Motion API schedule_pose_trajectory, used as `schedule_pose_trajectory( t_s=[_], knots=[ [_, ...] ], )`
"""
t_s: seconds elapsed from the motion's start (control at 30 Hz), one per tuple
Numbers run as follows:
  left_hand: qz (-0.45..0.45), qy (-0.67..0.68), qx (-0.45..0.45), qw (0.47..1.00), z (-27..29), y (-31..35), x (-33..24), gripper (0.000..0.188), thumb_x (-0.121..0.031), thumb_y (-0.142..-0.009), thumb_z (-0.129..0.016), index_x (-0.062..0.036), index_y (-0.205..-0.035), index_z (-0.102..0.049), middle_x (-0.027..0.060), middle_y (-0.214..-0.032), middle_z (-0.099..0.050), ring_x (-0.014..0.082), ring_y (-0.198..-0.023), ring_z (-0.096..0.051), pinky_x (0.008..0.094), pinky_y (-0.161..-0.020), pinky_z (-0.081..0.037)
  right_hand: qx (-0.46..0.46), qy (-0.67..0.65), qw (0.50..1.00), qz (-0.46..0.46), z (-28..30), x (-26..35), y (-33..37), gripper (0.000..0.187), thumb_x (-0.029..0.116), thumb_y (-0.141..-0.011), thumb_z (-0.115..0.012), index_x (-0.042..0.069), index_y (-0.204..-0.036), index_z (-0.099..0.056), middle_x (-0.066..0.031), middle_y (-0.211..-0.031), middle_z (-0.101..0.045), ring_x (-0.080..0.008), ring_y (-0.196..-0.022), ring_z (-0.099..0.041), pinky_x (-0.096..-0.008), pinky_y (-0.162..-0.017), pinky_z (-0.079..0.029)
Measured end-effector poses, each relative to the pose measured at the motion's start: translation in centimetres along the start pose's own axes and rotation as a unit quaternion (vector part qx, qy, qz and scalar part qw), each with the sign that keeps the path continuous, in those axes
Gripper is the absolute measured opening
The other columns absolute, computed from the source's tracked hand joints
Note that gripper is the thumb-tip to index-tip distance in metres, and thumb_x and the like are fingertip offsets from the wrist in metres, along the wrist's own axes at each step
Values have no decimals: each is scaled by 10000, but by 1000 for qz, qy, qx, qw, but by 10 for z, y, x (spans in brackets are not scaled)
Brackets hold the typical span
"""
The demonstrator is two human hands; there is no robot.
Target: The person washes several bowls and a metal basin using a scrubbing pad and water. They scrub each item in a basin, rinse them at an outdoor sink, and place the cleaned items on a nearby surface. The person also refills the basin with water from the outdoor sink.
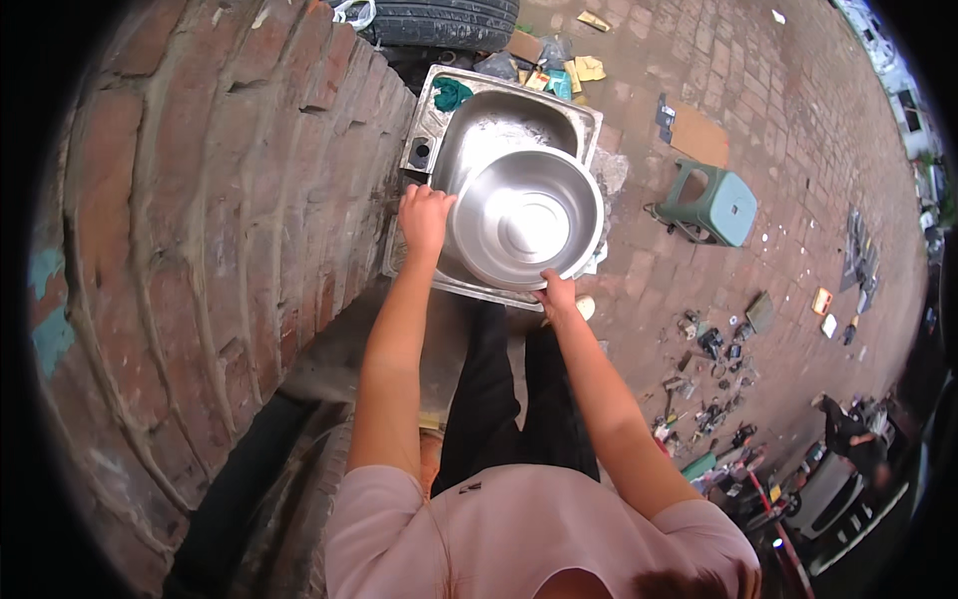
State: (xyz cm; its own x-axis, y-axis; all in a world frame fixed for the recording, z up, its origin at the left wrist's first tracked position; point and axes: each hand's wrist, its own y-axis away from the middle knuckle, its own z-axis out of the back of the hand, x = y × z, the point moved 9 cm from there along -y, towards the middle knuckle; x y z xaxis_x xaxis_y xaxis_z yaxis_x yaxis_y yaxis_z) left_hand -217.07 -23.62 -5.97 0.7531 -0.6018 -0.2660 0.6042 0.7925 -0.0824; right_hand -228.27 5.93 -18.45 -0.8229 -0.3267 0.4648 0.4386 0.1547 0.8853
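Note:
A round stainless-steel basin (pixel 489 240) rests, slightly tilted, over a metal sink (pixel 589 125), covering much of its bowl. My left hand (pixel 424 215) is closed on the basin's left rim, with the thumb toward the basin. At the near right my right hand (pixel 557 294) grips the same rim, its thumb over the edge and its other fingers mostly hidden beneath. The basin's inside is shiny and holds nothing that I can make out. A dark green cloth (pixel 451 95) lies crumpled on the sink's far left corner, above a dark square fitting (pixel 421 153).
A brick wall (pixel 230 190) runs close along the left. Behind the sink lie a black tyre (pixel 439 28) and scraps of packaging (pixel 559 82). To the right stand a green plastic stool (pixel 733 208) and flat cardboard (pixel 699 136). Scattered metal parts (pixel 711 369) cover paving farther right.

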Motion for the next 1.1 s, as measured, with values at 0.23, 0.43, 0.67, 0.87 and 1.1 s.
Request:
schedule_pose_trajectory(
  t_s=[0.23,0.43,0.67,0.87,1.1],
  knots=[
    [135,25,-1,991,-18,-11,48,276,-318,-753,-646,-58,-659,-643,105,-713,-584,287,-722,-566,407,-612,-460,82,-33,989,-116,-27,-53,-2,373,54,-803,-536,7,-1156,-426,-127,-1048,-542,-247,-833,-600,-326,-599,-555],
    [166,73,-13,983,-10,-3,51,189,-228,-743,-666,-66,-841,-668,103,-779,-608,289,-773,-571,392,-687,-458,93,-8,992,-88,-34,-40,16,355,44,-804,-537,-5,-1142,-440,-126,-990,-564,-227,-805,-609,-304,-558,-562],
    [145,92,19,985,-5,16,43,362,-120,-745,-643,-92,-1101,-582,82,-974,-596,285,-941,-529,408,-814,-411,174,68,982,-23,-82,-10,-57,394,63,-803,-540,8,-1177,-429,-119,-1054,-548,-245,-908,-586,-343,-647,-545],
    [180,120,-11,976,-19,32,39,494,-132,-732,-662,-122,-1206,-520,71,-1115,-556,285,-1056,-478,432,-884,-380,126,128,984,16,-12,23,-73,386,57,-790,-556,1,-1153,-439,-131,-982,-567,-245,-853,-596,-289,-586,-522],
    [178,193,-53,963,-15,34,39,375,-131,-738,-657,-128,-1107,-591,72,-1053,-572,284,-1024,-493,384,-875,-404,125,137,982,-39,-25,-12,-49,395,52,-778,-571,4,-1150,-450,-117,-980,-574,-228,-802,-601,-299,-567,-533]
  ],
)
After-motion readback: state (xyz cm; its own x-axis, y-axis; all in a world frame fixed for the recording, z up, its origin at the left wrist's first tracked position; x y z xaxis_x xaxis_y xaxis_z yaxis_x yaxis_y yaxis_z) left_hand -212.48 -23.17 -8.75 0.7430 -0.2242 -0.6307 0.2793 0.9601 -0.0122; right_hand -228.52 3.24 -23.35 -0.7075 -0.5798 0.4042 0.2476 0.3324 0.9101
